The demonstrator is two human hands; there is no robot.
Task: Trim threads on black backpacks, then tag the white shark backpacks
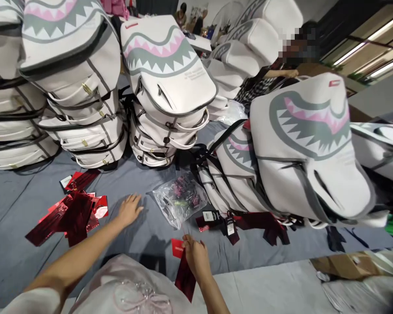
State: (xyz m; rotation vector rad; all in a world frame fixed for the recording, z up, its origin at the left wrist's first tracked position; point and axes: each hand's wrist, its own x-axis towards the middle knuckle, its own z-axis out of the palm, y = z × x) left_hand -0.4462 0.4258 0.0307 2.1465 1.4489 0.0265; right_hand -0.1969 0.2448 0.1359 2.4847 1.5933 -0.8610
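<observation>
My right hand [196, 257] is pinched shut on a hang tag, made up of a small bright red card [177, 248] and a longer dark red shiny strip [185, 281] that dangles below. A thin string seems to rise from the fingertips. My left hand [130, 210] rests on the grey cloth [127, 253] with its fingers stretched out and nothing in it. To its left lies a pile of red hang tags [75, 213]. Between and beyond both hands sits a clear plastic bag [180, 196] with small pink, dark and yellowish pieces inside.
Stacks of white backpacks with shark-mouth prints stand at the far left [81, 104] and centre [167, 87]. More backpacks [311, 148] lean in a row on the right, with dark red tags [262, 222] along their front. A person's arm [278, 73] shows behind them.
</observation>
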